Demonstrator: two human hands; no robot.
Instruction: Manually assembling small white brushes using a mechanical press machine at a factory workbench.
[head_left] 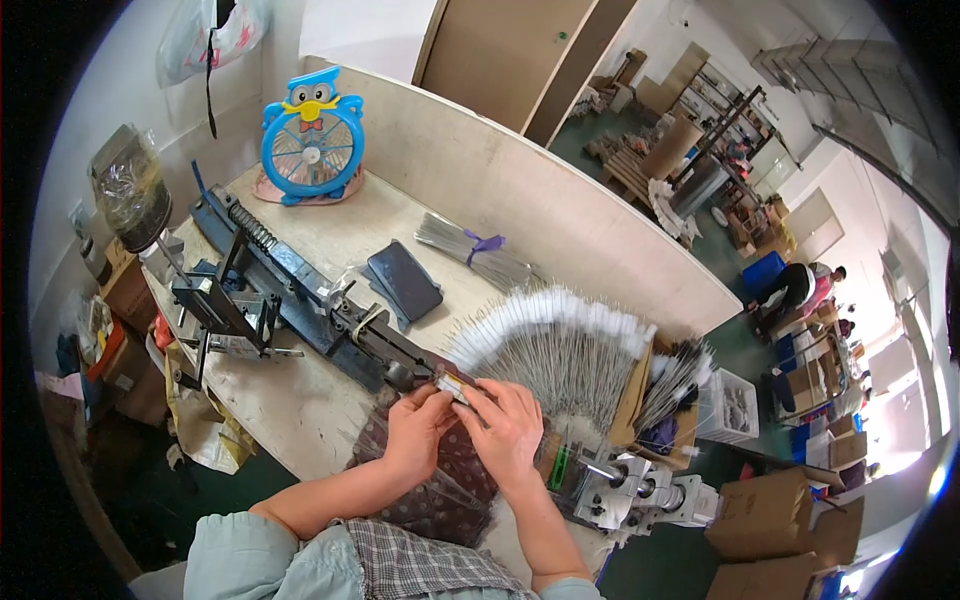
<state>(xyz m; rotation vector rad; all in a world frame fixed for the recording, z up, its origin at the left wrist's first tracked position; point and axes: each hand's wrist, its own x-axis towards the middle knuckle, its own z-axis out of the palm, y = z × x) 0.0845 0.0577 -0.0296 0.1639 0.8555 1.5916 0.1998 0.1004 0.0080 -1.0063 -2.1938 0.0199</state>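
Observation:
My left hand (420,428) and my right hand (510,425) meet in front of me, fingers closed on a small white and yellow piece (455,386), whose kind I cannot make out. Just beyond my fingers is the near end of a long dark metal bench device (290,285) with a coiled spring. Many thin metal rods with fluffy white ends, like small brushes (560,345), lie fanned out to the right of my hands. A dark dotted cloth (450,500) is spread under my forearms, with several thin rods on it.
A dark phone-like slab (405,282) and a purple-tied bundle of rods (478,250) lie on the table (270,420). A blue owl-shaped fan (312,150) stands at the back. At right are a metal clamping machine (640,492), a carton of rods (665,400) and a white crate (728,408).

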